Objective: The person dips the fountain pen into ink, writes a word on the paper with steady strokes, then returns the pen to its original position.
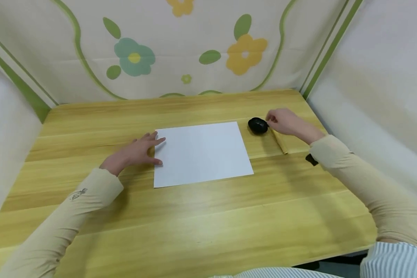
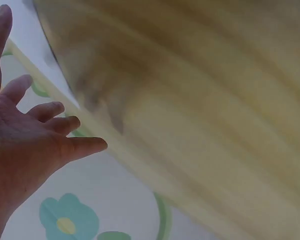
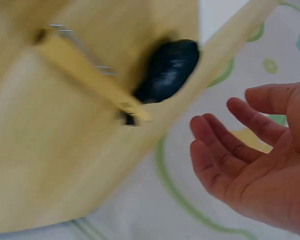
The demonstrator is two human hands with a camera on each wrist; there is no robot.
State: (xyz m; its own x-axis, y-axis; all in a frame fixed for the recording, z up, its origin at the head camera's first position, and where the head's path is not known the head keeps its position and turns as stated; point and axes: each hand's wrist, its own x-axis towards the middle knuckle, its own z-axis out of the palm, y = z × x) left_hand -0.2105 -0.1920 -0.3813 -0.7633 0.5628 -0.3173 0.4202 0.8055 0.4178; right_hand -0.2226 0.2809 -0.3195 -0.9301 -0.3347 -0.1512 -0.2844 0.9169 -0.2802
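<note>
A blank white sheet of paper [image 1: 201, 152] lies flat on the wooden table. At its left edge is my left hand [image 1: 139, 150], fingers spread, thumb and fingertips over the margin; whether they touch it I cannot tell. The left wrist view shows that palm [image 2: 25, 140] holding nothing. My right hand [image 1: 283, 120] hovers by a glossy black rounded object [image 1: 258, 126] and a slim yellow stick-like object [image 1: 279, 141]. In the right wrist view, its loosely bent fingers [image 3: 225, 160] hold nothing, apart from the black object [image 3: 171, 70] and the yellow one [image 3: 85, 70], which has a dark end.
The wooden table [image 1: 201, 235] has a patterned cloth [image 1: 194, 46] with flowers and leaves standing behind it. Pale cloth walls [image 1: 389, 77] close in the sides. A small dark piece [image 1: 312, 159] shows beside the right sleeve's cuff.
</note>
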